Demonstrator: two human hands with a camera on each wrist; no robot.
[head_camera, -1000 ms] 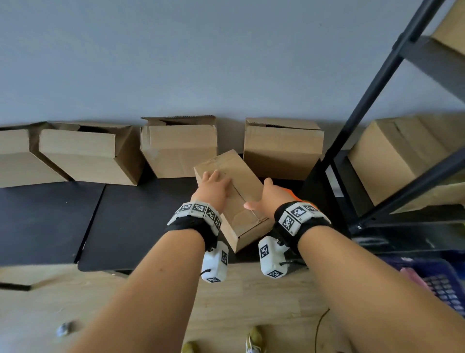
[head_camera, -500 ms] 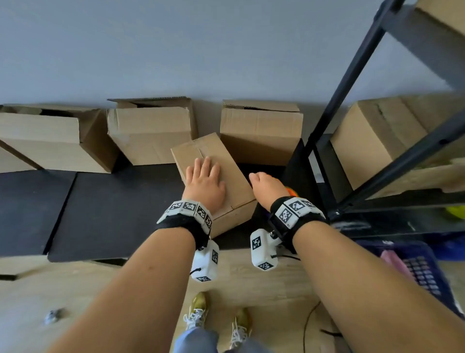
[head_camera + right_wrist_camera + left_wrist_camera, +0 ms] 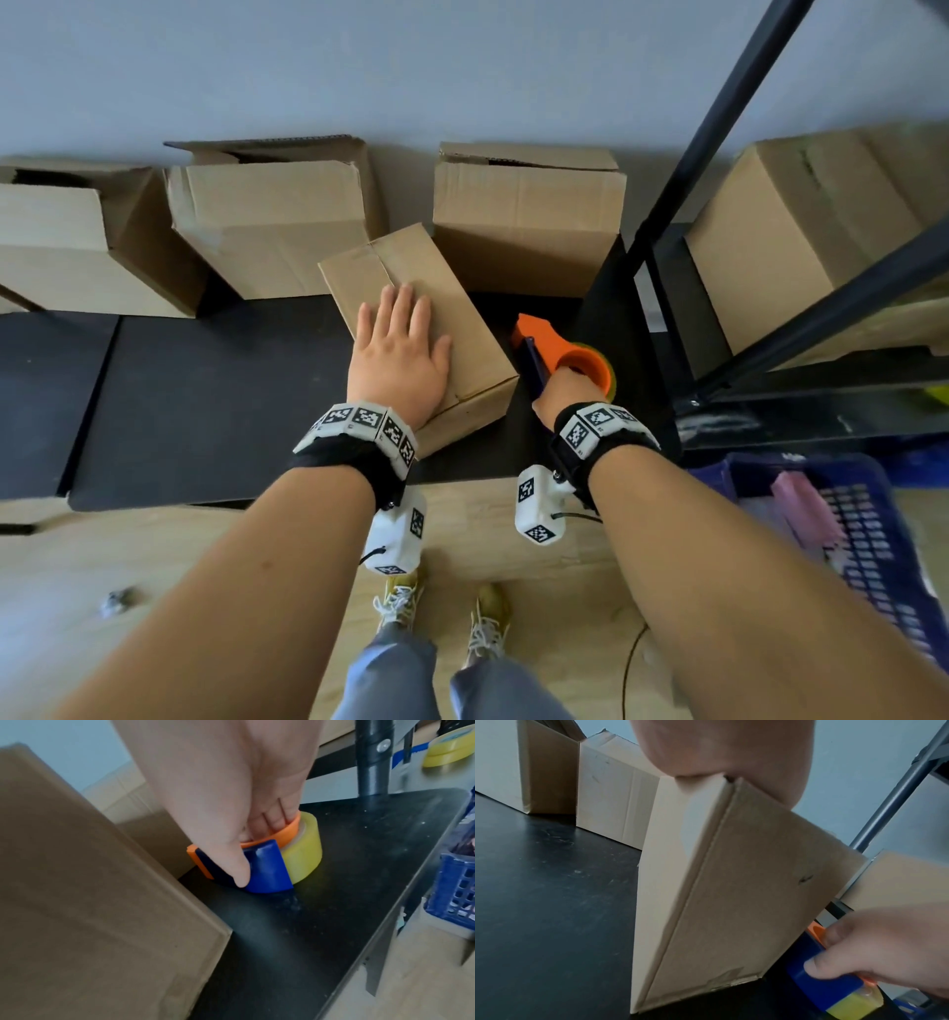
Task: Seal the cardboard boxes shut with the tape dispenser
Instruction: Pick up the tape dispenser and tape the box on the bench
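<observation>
Since the earlier frame, the right hand (image 3: 567,390) had left the small cardboard box (image 3: 462,329) at frame centre and gripped the tape dispenser (image 3: 562,354) just right of it, fingers curled through its orange ring. Left hand (image 3: 395,354) lay flat, fingers straight, on the box top.

The right hand (image 3: 565,393) hides the tape dispenser's (image 3: 562,352) core.
</observation>
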